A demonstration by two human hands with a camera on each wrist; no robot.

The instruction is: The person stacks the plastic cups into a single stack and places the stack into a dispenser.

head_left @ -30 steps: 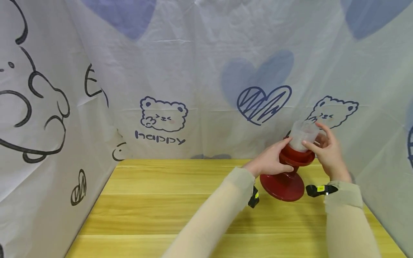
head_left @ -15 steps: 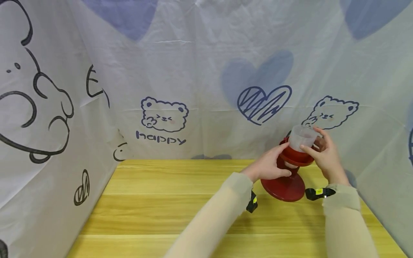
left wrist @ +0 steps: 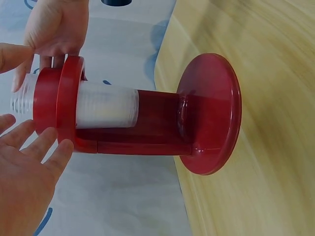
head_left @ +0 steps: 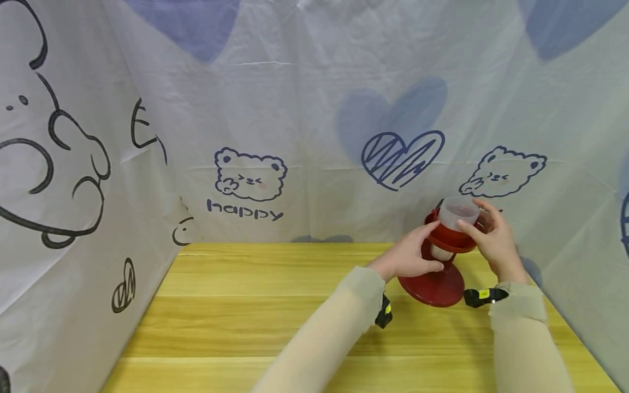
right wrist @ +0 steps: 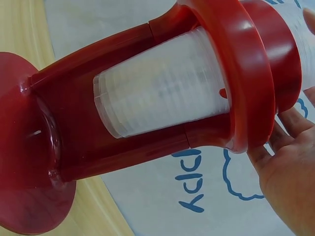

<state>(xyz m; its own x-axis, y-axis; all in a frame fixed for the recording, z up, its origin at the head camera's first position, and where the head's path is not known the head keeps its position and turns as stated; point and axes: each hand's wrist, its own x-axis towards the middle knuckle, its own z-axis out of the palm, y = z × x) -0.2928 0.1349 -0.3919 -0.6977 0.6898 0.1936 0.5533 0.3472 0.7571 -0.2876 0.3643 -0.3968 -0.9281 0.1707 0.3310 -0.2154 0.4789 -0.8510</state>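
Observation:
A red cup dispenser (head_left: pixel 432 286) with a round base stands at the right back of the table. Through its ring (left wrist: pixel 66 105) goes a stack of clear plastic cups (right wrist: pixel 162 83); the upper rims show above the collar and the lower ends hang below, clear of the base. My left hand (head_left: pixel 405 254) is beside the dispenser's left side, fingers extended, fingertips at the ring and collar. On the other side my right hand (head_left: pixel 496 243) holds the top of the stack between thumb and fingers, with some fingertips against the red collar (right wrist: pixel 278 54).
A wood-grain table (head_left: pixel 255 311) lies under the dispenser. Close behind the dispenser hangs a white cloth (head_left: pixel 314 136) with hearts and bear drawings, and cloth walls rise on both sides. A black wrist strap (head_left: pixel 484 296) sits on my right wrist.
The stack of cups has slid down through the red ring, held by my right hand, which lowered with it. Its white lower end now shows beneath the ring. My left hand has barely moved.

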